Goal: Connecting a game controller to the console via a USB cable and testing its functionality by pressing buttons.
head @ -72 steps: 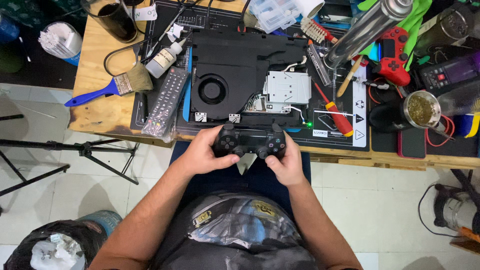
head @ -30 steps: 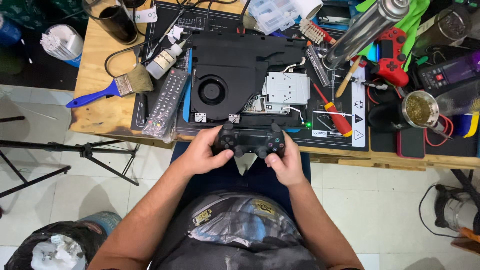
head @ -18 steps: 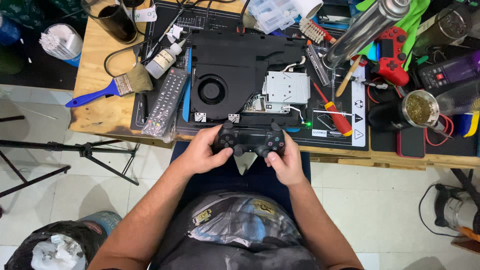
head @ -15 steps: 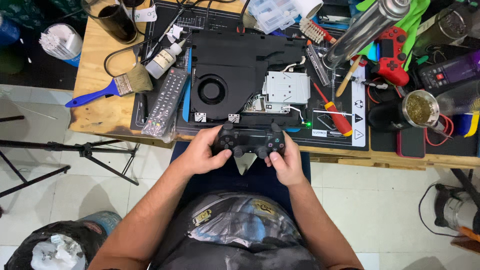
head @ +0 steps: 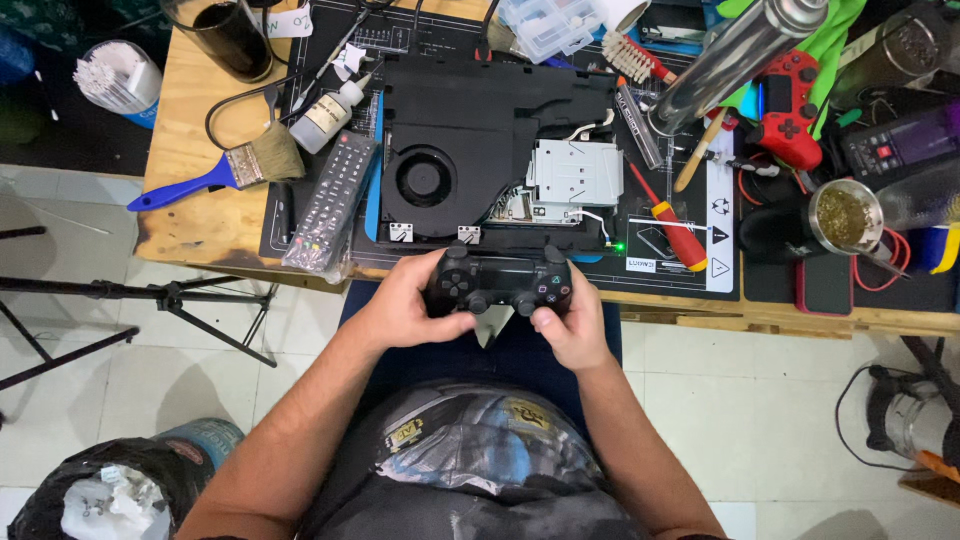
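Far left on the floor sits a black rubbish bag (head: pixel 105 490), with a tripod (head: pixel 170 297) folded out above it. Up on the desk (head: pixel 190 150) lies a blue-handled paintbrush (head: pixel 225 172), then a small white bottle (head: pixel 327 112) and a black remote control (head: pixel 331 203) at the mat's edge. Centre stage: an opened black game console (head: pixel 470 150), lid off, fan and metal drive cage exposed, a green light glowing at its front edge, so it looks powered. Just below, off the desk's front edge and over the lap, the left hand (head: pixel 405 305) is wrapped around one grip of the black game controller (head: pixel 498 285), thumb on its face; the right hand (head: pixel 570 325) clasps the other grip. My read: the teardown is done and the checking is underway, with reassembly left. Further right, a red-handled screwdriver (head: pixel 668 222), then a red controller (head: pixel 790 92).
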